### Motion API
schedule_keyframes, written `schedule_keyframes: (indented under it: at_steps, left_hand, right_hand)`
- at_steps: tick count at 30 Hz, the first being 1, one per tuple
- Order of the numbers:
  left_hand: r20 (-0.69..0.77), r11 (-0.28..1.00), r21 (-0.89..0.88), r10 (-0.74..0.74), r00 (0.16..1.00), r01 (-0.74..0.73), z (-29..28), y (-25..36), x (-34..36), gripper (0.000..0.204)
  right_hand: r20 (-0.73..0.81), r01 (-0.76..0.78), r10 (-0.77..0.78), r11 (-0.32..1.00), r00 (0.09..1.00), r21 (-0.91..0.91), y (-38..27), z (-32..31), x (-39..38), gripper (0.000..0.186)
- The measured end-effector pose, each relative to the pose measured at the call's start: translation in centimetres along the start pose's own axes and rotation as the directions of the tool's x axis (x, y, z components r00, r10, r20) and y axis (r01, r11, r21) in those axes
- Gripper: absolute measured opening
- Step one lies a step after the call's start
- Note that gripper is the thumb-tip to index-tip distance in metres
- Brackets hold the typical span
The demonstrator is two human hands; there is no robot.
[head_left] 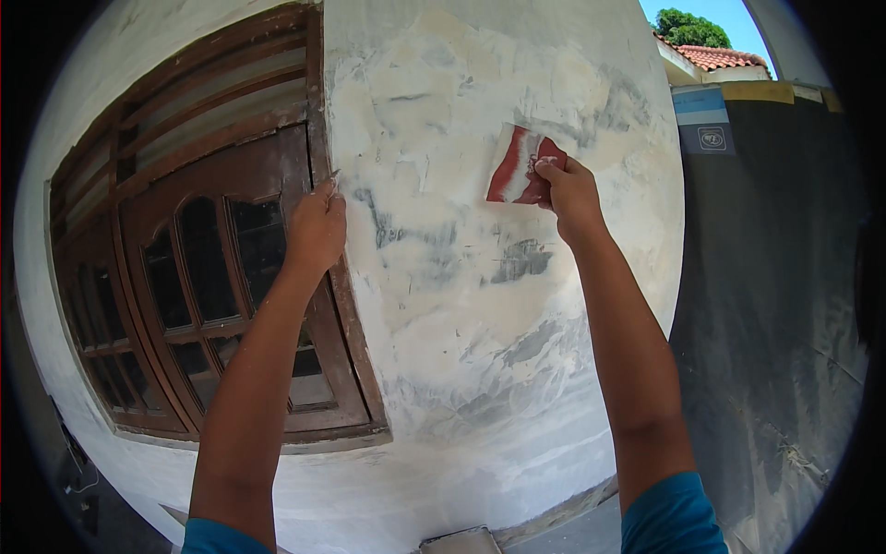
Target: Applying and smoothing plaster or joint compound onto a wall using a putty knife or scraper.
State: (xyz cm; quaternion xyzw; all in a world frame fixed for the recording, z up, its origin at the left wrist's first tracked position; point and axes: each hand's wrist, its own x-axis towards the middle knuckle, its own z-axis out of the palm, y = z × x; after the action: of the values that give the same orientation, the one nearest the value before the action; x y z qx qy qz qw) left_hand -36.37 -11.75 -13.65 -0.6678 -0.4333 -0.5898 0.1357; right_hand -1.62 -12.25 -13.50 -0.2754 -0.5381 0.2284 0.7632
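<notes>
The biggest thing here is the plastered wall [480,305], white and patchy with grey smears and cream-coloured filler spots all over it. It fills the middle of the view and bulges from the fisheye lens. On its left sits a dark brown wooden window frame [343,305] with arched glass panes and slatted vents up top, the wood pretty worn and dusted white along the edge. Off to the right there's a dark sheet-like surface [775,295] with a blue and white panel [703,115] above it, then a bit of red tiled roof [720,57] and a tree against blue sky.

Both arms come up from the bottom, teal sleeves showing. The left hand [317,226] is curled around the right edge of the window frame, fingers gripping the wood right where it meets the plaster. The right hand [570,192] is up higher on the wall and well apart from the left, fingers pinched tight on a folded piece of red sandpaper [517,166] smeared with white dust. The sandpaper lies flat against the plaster, upper middle of the wall, just left of the hand holding it.
</notes>
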Motion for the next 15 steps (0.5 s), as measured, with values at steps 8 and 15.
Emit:
schedule_keyframes:
  at_steps: [8, 15]
  left_hand:
    - [-0.274, 0.926, 0.369, 0.186, 0.944, -0.076, -0.6, 5.1, 6.8, 0.033]
    - [-0.282, 0.879, 0.464, 0.265, 0.922, -0.110, 1.3, 4.2, 7.1, 0.034]
  right_hand:
    - [0.236, 0.443, -0.705, 0.124, 0.669, -0.888, -4.8, 4.6, 7.6, 0.012]
    - [0.611, 0.578, -0.738, -0.376, 0.286, -0.724, 5.7, 9.0, 2.4, 0.025]
